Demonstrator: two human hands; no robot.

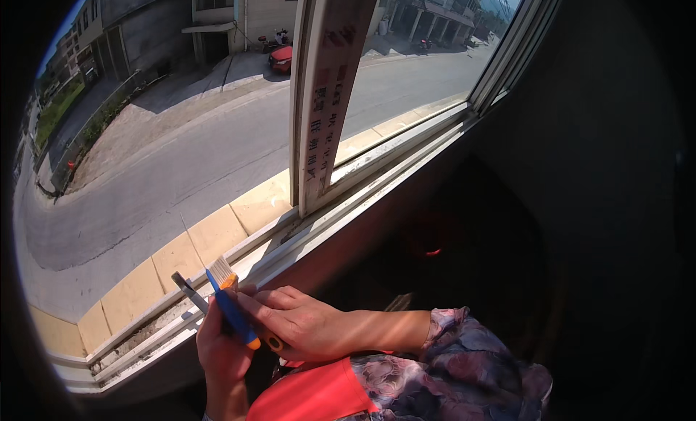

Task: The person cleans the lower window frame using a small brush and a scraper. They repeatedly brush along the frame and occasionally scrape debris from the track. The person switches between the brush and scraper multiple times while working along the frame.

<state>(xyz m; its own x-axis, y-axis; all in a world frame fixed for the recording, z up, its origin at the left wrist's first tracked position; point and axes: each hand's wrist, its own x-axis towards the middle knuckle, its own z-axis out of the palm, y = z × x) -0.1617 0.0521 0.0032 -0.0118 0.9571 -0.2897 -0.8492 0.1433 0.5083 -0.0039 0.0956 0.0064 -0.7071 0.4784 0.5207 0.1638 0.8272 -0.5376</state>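
My left hand (223, 350) is at the lower middle of the view, closed around a blue-handled tool (234, 315) with an orange butt and a long, thin metal shaft that points up and left. A grey flat tool (190, 293) with a bent end juts out beside my left fingers. My right hand (304, 323) lies against the left and grips a brush with pale bristles (222, 270) and an orange ferrule. The brush's handle end, with a hole in it, shows below my right palm. Both hands are just inside the window track (144, 337), which has dirt in its grooves.
A sliding window sash (321, 122) with printed film stands to the right of the open gap. Beyond the frame lie a tan tiled ledge (174, 258) and a road (179, 187). The wall and floor at right are in deep shadow.
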